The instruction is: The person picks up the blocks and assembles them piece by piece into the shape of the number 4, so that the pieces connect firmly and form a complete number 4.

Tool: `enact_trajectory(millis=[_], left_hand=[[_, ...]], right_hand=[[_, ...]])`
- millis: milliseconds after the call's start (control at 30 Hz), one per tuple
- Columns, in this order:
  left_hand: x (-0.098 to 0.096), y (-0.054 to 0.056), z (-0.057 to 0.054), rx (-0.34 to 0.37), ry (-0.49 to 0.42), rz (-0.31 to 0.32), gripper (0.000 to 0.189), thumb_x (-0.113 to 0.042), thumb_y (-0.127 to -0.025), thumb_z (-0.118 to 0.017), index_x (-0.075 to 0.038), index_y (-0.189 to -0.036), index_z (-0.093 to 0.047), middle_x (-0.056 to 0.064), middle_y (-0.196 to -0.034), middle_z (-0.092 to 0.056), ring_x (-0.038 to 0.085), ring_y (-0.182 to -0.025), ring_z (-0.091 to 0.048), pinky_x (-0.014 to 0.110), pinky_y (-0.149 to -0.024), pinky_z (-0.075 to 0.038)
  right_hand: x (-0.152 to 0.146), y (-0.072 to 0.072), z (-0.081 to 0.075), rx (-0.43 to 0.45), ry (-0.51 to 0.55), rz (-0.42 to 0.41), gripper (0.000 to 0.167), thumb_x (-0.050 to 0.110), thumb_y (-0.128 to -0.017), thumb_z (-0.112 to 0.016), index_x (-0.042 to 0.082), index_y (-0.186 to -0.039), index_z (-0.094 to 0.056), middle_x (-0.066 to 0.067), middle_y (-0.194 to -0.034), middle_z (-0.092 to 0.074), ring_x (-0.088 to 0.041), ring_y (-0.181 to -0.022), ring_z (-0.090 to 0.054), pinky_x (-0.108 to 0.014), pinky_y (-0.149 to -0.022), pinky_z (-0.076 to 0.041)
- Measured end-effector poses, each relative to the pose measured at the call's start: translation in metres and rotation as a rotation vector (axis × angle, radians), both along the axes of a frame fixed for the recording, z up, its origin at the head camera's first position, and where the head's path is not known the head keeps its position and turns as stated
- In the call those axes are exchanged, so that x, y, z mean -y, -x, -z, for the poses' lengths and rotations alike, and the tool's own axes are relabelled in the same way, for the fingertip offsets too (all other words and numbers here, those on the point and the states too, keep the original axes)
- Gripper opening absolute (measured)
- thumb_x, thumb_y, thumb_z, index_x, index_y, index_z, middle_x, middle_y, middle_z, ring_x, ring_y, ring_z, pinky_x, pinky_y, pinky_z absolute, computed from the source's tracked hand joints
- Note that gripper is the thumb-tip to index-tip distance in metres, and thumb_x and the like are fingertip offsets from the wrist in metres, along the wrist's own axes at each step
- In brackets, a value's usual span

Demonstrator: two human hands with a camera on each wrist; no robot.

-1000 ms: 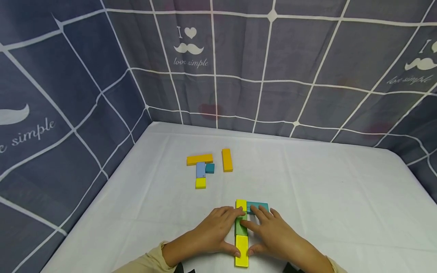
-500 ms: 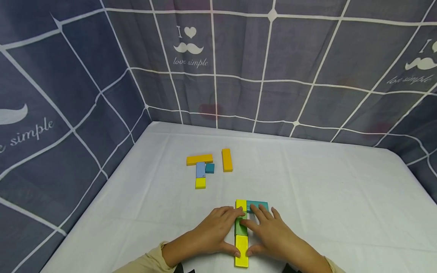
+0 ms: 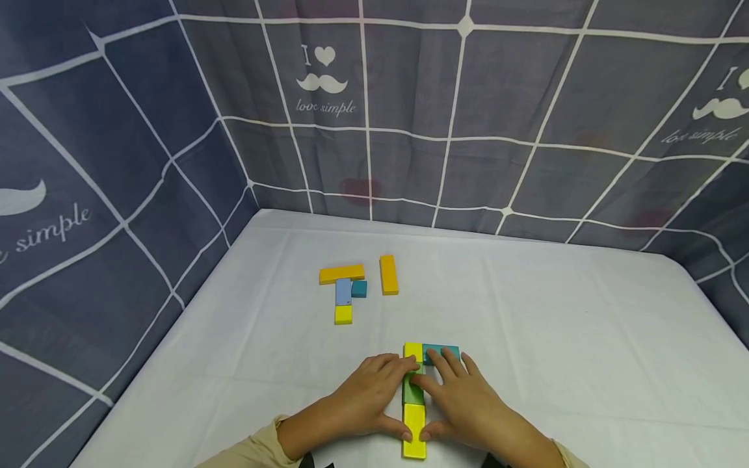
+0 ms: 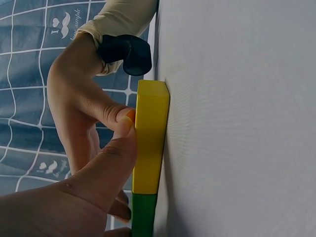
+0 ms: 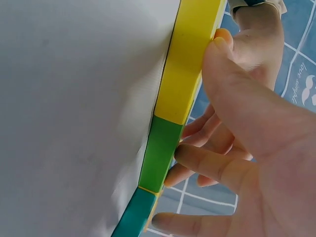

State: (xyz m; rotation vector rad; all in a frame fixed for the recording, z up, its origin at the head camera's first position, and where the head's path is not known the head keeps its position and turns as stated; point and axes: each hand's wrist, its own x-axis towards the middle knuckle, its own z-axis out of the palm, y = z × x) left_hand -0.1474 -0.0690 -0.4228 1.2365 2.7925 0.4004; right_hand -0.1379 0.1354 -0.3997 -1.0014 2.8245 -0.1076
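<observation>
In the head view a column of blocks runs toward the near edge: a small yellow block (image 3: 413, 351), a green block (image 3: 413, 393) and a longer yellow block (image 3: 414, 426). A teal block (image 3: 441, 351) sits crosswise on the right of the far end. My left hand (image 3: 371, 393) lies along the column's left side, its fingertips over the green block and its thumb at the long yellow block. From the right, my right hand (image 3: 468, 403) touches the green and teal blocks with spread fingers. Its thumb meets the long yellow block's side, as the right wrist view also shows.
Farther back on the white tablecloth (image 3: 544, 312) lies a group of blocks: an orange one (image 3: 342, 273), a light blue one (image 3: 343, 292), a small teal one (image 3: 359, 288) and a small yellow one (image 3: 343, 315). Another orange block (image 3: 389, 275) lies apart. Grid-patterned curtains (image 3: 409, 84) hang behind and left.
My right hand has shifted very slightly left, its thumb closer in against the long yellow block. The teal block has straightened a little. My left hand stays in place.
</observation>
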Motion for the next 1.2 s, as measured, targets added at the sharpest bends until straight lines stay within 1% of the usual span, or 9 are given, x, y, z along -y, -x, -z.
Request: enact_trajectory(millis=[133,333,467,633,767,900,1000,1100,1200], left_hand=[[0.0006,0.0000,0.0011,-0.002,-0.002,-0.001,0.089,-0.071,-0.070,-0.052,-0.015,-0.136,-0.031,0.002,-0.140,-0.040,0.023,-0.124,-0.040,0.039,-0.102,-0.035],[0.0011,0.0011,0.0025,0.014,-0.006,0.001,0.091,-0.071,-0.070,-0.052,-0.016,-0.138,-0.029,0.002,-0.141,-0.039,0.023,-0.126,-0.039,0.041,-0.103,-0.034],[0.0019,0.0024,0.0036,0.038,-0.012,0.007,0.091,-0.071,-0.071,-0.051,-0.017,-0.140,-0.026,0.003,-0.143,-0.036,0.024,-0.128,-0.036,0.042,-0.104,-0.033],[0.0023,0.0035,0.0044,0.057,-0.024,0.018,0.092,-0.070,-0.072,-0.053,-0.017,-0.141,-0.025,0.003,-0.142,-0.034,0.024,-0.129,-0.034,0.043,-0.104,-0.032],[0.0017,0.0029,0.0042,0.051,-0.036,0.020,0.092,-0.069,-0.071,-0.055,-0.017,-0.141,-0.025,0.002,-0.141,-0.035,0.024,-0.129,-0.035,0.043,-0.104,-0.033],[0.0017,0.0021,0.0040,0.047,-0.041,0.020,0.091,-0.068,-0.072,-0.055,-0.017,-0.141,-0.025,0.003,-0.141,-0.036,0.026,-0.128,-0.035,0.044,-0.103,-0.033],[0.0019,0.0016,0.0035,0.050,-0.037,0.019,0.091,-0.068,-0.072,-0.054,-0.017,-0.142,-0.025,0.003,-0.142,-0.035,0.026,-0.129,-0.035,0.044,-0.104,-0.032],[0.0022,0.0011,0.0029,0.053,-0.028,0.018,0.091,-0.069,-0.072,-0.054,-0.018,-0.142,-0.025,0.002,-0.143,-0.035,0.026,-0.129,-0.034,0.044,-0.104,-0.031],[0.0022,0.0012,0.0026,0.041,-0.019,0.022,0.090,-0.069,-0.073,-0.052,-0.018,-0.142,-0.026,0.002,-0.144,-0.034,0.026,-0.130,-0.034,0.044,-0.105,-0.031]], right_hand=[[0.0003,0.0005,-0.0001,-0.001,0.001,-0.012,0.076,0.067,-0.067,-0.059,0.022,-0.127,-0.048,-0.022,-0.139,-0.038,-0.046,-0.124,-0.037,-0.058,-0.097,-0.033],[0.0007,0.0013,-0.0003,0.015,-0.004,-0.019,0.076,0.068,-0.067,-0.057,0.022,-0.128,-0.048,-0.022,-0.139,-0.038,-0.046,-0.125,-0.037,-0.059,-0.098,-0.032],[0.0016,0.0023,-0.0013,0.030,-0.007,-0.020,0.077,0.068,-0.068,-0.057,0.022,-0.129,-0.047,-0.022,-0.140,-0.037,-0.046,-0.125,-0.036,-0.061,-0.097,-0.032],[0.0023,0.0029,-0.0016,0.039,-0.017,-0.022,0.077,0.068,-0.069,-0.057,0.022,-0.130,-0.046,-0.022,-0.140,-0.037,-0.046,-0.125,-0.036,-0.061,-0.097,-0.032],[0.0024,0.0023,-0.0019,0.032,-0.031,-0.022,0.077,0.068,-0.069,-0.057,0.022,-0.130,-0.046,-0.022,-0.140,-0.037,-0.046,-0.125,-0.036,-0.060,-0.098,-0.031],[0.0036,0.0012,-0.0026,0.048,-0.041,-0.007,0.076,0.069,-0.070,-0.055,0.022,-0.130,-0.046,-0.023,-0.141,-0.035,-0.046,-0.127,-0.034,-0.061,-0.098,-0.030],[0.0046,0.0007,-0.0024,0.062,-0.045,0.004,0.077,0.069,-0.070,-0.054,0.022,-0.130,-0.046,-0.022,-0.142,-0.034,-0.046,-0.128,-0.033,-0.061,-0.099,-0.029],[0.0047,0.0005,-0.0021,0.056,-0.045,0.003,0.077,0.069,-0.070,-0.054,0.022,-0.130,-0.046,-0.022,-0.142,-0.034,-0.046,-0.127,-0.033,-0.061,-0.099,-0.029],[0.0040,0.0004,-0.0018,0.048,-0.042,0.001,0.077,0.069,-0.070,-0.054,0.021,-0.130,-0.047,-0.023,-0.142,-0.035,-0.046,-0.127,-0.034,-0.061,-0.098,-0.030]])
